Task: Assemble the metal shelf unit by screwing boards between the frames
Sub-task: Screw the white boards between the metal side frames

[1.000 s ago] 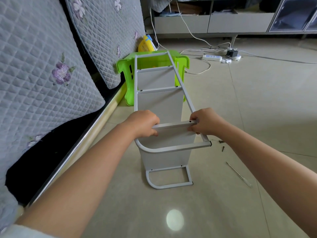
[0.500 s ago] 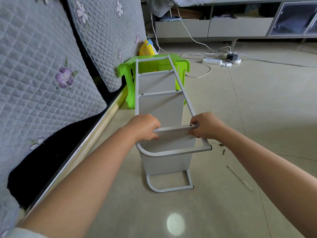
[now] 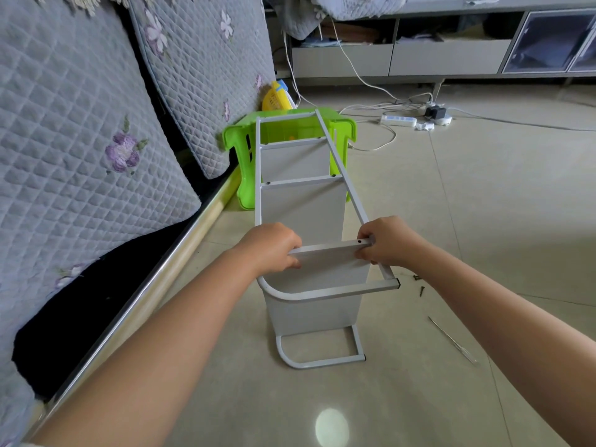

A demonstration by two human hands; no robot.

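Observation:
A white metal shelf unit (image 3: 258, 175) lies on its side on the tiled floor, its upper frame facing me and its lower frame (image 3: 322, 362) flat on the floor. Two boards (image 3: 300, 204) stand between the frames further back. The nearest board (image 3: 329, 250) sits on edge between the frames. My left hand (image 3: 271, 248) grips that board's left end at the frame rail. My right hand (image 3: 387, 241) grips its right end, where a screw hole shows on the rail. A few dark screws (image 3: 419, 283) lie on the floor to the right of the unit.
A green plastic stool (image 3: 238, 146) stands under the shelf's far end. Grey quilted cushions (image 3: 96, 124) and a sofa edge line the left. A thin metal tool (image 3: 451, 343) lies on the floor at right. A power strip (image 3: 398, 120) with cables lies near a low cabinet behind.
Both hands keep their hold on the nearest board. The view has tilted down slightly, so the shelf sits a little lower in the picture.

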